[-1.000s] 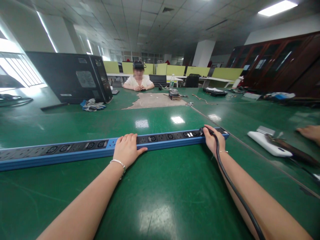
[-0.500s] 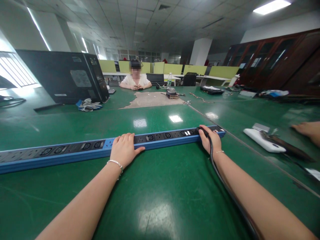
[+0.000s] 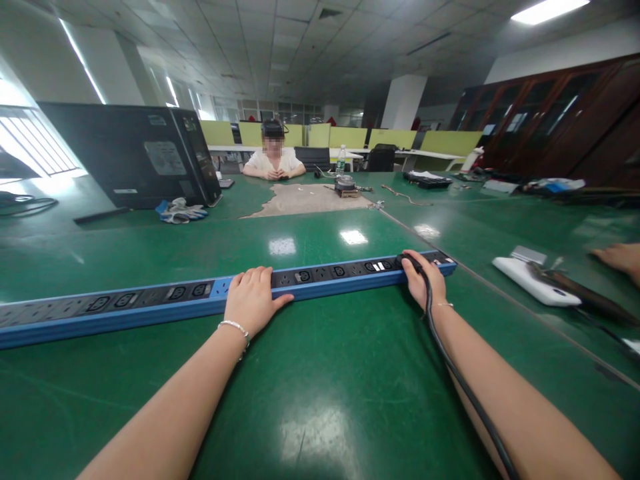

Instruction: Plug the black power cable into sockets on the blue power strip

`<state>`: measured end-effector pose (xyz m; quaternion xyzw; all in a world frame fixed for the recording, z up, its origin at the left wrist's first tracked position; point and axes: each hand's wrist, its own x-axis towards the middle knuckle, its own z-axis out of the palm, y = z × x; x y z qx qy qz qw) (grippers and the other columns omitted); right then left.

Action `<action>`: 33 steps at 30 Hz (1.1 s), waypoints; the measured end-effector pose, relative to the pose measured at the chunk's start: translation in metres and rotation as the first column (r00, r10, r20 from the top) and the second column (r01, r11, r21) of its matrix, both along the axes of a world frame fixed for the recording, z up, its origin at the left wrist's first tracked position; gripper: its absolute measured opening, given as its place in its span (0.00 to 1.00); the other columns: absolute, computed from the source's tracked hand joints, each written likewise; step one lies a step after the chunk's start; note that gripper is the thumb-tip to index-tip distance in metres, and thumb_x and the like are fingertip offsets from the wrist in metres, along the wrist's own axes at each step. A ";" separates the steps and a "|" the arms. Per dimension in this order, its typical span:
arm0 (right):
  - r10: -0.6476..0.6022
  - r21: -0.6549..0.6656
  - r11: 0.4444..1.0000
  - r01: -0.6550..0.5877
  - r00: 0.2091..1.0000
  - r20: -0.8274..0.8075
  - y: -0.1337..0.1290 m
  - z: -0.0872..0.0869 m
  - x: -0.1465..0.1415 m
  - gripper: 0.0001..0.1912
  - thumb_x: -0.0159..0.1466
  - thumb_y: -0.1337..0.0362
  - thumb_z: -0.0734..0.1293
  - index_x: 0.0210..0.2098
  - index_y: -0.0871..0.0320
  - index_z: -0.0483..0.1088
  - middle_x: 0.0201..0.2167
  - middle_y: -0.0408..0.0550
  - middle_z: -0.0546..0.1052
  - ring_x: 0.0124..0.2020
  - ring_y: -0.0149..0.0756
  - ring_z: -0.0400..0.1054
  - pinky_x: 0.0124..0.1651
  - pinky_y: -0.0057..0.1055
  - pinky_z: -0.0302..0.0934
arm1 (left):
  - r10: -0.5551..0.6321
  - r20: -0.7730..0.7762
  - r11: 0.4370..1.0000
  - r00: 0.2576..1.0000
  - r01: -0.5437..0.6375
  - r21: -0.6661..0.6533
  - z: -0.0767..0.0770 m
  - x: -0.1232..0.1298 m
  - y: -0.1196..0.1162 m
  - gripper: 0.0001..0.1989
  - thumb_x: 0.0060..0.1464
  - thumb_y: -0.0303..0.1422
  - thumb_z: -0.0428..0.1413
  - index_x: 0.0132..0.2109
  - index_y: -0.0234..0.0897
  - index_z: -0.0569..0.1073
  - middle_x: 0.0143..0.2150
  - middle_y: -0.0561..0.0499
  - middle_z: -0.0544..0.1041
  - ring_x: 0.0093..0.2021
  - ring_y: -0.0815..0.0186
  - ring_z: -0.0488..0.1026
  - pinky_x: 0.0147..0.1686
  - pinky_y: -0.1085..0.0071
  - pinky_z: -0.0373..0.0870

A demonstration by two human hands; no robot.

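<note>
A long blue power strip [image 3: 320,288] with black sockets lies across the green table, slanting up to the right. My left hand [image 3: 253,297] is laid over its middle, fingers across the top and thumb along the near side, gripping it. Near the strip's right end, my right hand [image 3: 421,277] is closed around a black plug [image 3: 403,259] at a socket. How deep the plug sits I cannot tell, as the fingers cover part of it. A thick black power cord [image 3: 453,363] runs from the plug down along my right forearm.
A black computer case [image 3: 135,153] and gloves [image 3: 181,211] are at the back left. A person [image 3: 273,160] sits across the table. To the right lie a white device [image 3: 530,280] with a dark handle and another person's hand [image 3: 615,255]. A bottle [image 3: 341,160] stands farther back.
The view has shifted slightly, so everything sits a little farther right. Both hands keep their places on the strip and plug. The cord has swung slightly along the right forearm.
</note>
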<state>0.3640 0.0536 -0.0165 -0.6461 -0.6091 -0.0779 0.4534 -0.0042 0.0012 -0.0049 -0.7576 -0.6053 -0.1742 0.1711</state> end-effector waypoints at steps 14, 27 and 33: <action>0.034 0.156 0.988 -0.004 0.981 -0.192 0.000 -0.003 -0.010 0.17 0.58 0.54 0.61 0.38 0.56 0.75 0.36 0.48 0.78 0.39 0.40 0.70 0.48 0.39 0.61 | -0.016 0.032 1.000 0.999 0.016 -0.001 -0.001 -0.001 0.000 0.33 0.50 0.53 0.49 0.53 0.30 0.63 0.50 0.37 0.70 0.52 0.51 0.64 0.51 0.57 0.57; 0.306 0.302 0.936 -0.181 0.841 -0.445 0.004 0.020 -0.033 0.17 0.57 0.55 0.64 0.40 0.59 0.73 0.38 0.51 0.77 0.40 0.39 0.71 0.46 0.40 0.64 | -0.001 0.040 1.000 0.999 0.001 -0.008 0.000 0.001 -0.001 0.34 0.49 0.54 0.49 0.54 0.32 0.63 0.51 0.37 0.70 0.53 0.51 0.64 0.52 0.57 0.56; 0.321 0.098 0.947 -0.305 0.903 -0.286 -0.012 0.023 -0.089 0.15 0.58 0.56 0.63 0.39 0.56 0.75 0.38 0.48 0.78 0.41 0.39 0.71 0.47 0.36 0.63 | 0.000 0.032 1.000 0.999 0.000 -0.012 0.001 0.002 -0.001 0.33 0.49 0.54 0.50 0.53 0.32 0.63 0.51 0.38 0.70 0.52 0.52 0.64 0.52 0.58 0.56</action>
